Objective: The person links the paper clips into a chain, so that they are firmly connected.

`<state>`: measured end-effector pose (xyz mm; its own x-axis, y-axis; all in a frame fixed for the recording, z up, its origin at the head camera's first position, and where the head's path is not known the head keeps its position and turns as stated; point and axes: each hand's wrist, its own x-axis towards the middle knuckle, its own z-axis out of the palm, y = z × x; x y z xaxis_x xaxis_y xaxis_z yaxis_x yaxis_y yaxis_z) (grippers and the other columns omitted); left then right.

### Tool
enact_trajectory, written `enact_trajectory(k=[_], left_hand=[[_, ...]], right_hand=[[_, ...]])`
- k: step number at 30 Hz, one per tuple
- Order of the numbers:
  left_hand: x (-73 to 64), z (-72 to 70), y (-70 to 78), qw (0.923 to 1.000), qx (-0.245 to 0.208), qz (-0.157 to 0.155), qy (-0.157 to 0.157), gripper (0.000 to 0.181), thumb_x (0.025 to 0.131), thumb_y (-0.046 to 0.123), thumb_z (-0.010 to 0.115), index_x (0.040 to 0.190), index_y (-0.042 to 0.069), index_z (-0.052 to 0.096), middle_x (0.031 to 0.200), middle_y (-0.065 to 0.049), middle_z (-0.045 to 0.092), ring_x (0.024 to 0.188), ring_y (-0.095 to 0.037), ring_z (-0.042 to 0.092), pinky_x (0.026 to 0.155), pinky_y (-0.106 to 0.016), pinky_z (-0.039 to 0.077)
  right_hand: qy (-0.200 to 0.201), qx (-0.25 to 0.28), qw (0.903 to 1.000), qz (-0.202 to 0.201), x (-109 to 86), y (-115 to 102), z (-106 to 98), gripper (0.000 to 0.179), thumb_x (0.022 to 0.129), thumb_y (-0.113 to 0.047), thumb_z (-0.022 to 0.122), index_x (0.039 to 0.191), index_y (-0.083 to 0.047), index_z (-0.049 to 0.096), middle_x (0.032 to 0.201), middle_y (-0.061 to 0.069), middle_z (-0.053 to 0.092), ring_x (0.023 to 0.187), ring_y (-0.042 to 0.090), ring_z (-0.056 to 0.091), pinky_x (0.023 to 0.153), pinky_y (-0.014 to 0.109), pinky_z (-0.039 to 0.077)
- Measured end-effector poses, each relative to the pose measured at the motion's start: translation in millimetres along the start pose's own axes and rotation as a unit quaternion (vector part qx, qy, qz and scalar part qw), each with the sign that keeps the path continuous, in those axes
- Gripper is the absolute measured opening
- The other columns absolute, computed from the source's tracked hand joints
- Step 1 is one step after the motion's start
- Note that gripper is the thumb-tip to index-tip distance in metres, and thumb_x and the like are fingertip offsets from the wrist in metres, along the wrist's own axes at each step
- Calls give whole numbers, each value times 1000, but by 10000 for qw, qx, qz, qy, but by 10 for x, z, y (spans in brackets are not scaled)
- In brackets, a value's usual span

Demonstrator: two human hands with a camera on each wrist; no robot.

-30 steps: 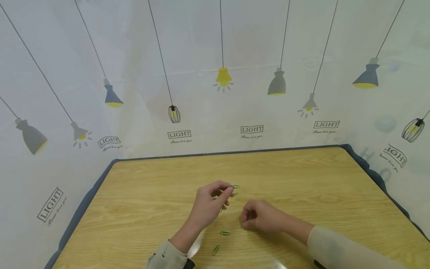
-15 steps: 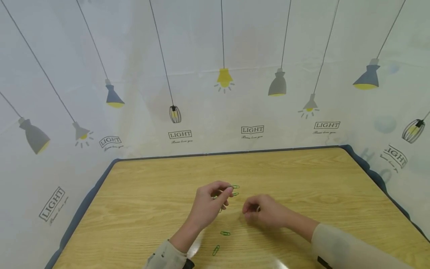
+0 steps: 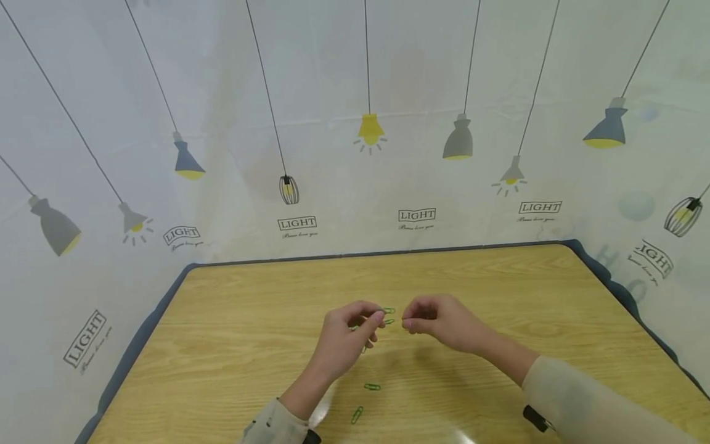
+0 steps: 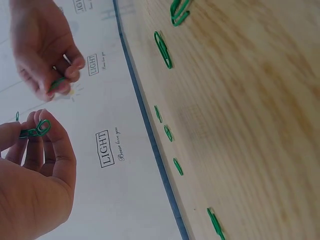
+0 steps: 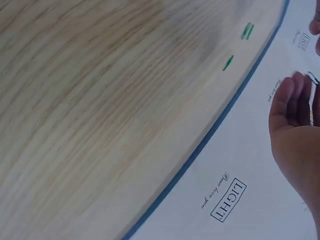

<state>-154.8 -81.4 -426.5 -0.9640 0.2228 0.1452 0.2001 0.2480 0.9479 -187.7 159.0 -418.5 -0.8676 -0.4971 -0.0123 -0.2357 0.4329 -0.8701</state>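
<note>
In the head view my left hand point(image 3: 346, 339) pinches a green paper clip between thumb and forefinger. That held paper clip point(image 4: 37, 130) shows clearly in the left wrist view, and a second bit of green wire sticks up by the thumb. My right hand point(image 3: 452, 324) faces it across a small gap, thumb and fingers pinching another green paper clip point(image 4: 57, 83). Below the hands, a loose green paper clip point(image 3: 372, 387) and a slanted paper clip point(image 3: 357, 415) lie on the table. More green clips are partly hidden behind my left hand.
The wood-grain table point(image 3: 249, 345) carries several more paper clips, such as one clip point(image 4: 162, 50) in the left wrist view. A dark blue edge point(image 3: 299, 257) borders the table. Behind it rises a pale curtain point(image 3: 333, 74) printed with lamps.
My right hand has risen off the tabletop and moved away from me, up level with my left hand's fingertips. The left hand and the loose clips have stayed in place.
</note>
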Motion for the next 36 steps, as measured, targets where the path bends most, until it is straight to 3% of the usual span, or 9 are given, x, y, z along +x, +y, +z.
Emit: enact_trajectory(k=[7,17,23,36], left_hand=[[-3,6,12,10000,-44,2,-41,19,106,26,68,110,11,78,100,-13,77,75,-14,67,64,-23,61],[-3,20,-2,9999,-29,96,-87,18,107,24,68,109,10,78,100,-13,78,74,-14,69,65,-24,61],[-7,24,-6,9999,9,102,-107,18,106,25,68,109,11,78,100,-12,77,75,-15,69,65,-23,61],[11,42,16,9996,99,219,-171,19,107,24,68,111,9,79,99,-12,78,74,-13,69,66,-24,62]], right_hand=[[413,1203,9904,544,-16,-100,-49,27,104,-28,70,114,-3,71,90,3,64,86,20,60,80,33,55],[562,2380,9691,323,-7,-123,-22,32,106,-17,66,120,11,65,98,-1,73,89,13,68,84,29,62],[657,2419,9678,223,-13,-136,-9,31,104,-15,69,119,11,68,98,-3,74,88,12,68,86,30,63],[842,1761,9808,3,-5,-162,41,28,101,-10,73,121,10,70,96,-5,77,85,11,71,82,30,63]])
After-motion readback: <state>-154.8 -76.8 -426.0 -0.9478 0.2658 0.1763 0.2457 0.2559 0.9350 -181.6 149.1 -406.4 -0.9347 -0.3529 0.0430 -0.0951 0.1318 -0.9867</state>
